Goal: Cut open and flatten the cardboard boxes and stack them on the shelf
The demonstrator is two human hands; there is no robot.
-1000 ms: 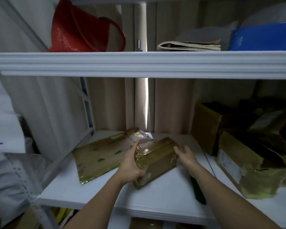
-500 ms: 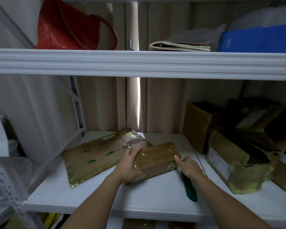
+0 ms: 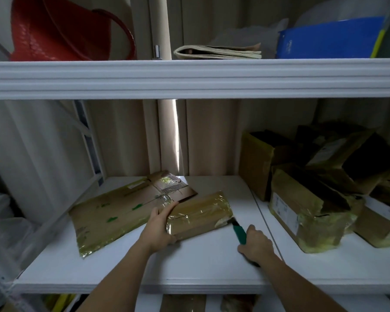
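Shelving in white, seen from above the person's arms. On the lower shelf point(image 3: 200, 266) lies a small tape-wrapped cardboard box point(image 3: 199, 216), the landmark here. The left hand point(image 3: 159, 228) grips the box's left end, thumb on top and fingers curled underneath. The right hand point(image 3: 256, 244), just right of the box, is wrapped around a green-handled knife point(image 3: 239, 229) whose blade tip touches the box's right corner. Left of the box, partly under its edge, a flattened cardboard sheet point(image 3: 122, 212) lies flat. Well right of the box stand several unopened taped boxes point(image 3: 302, 210). Above it, the upper shelf point(image 3: 194, 77) carries a red bag point(image 3: 61, 30), folded papers point(image 3: 218, 52) and a blue folder point(image 3: 329, 39).
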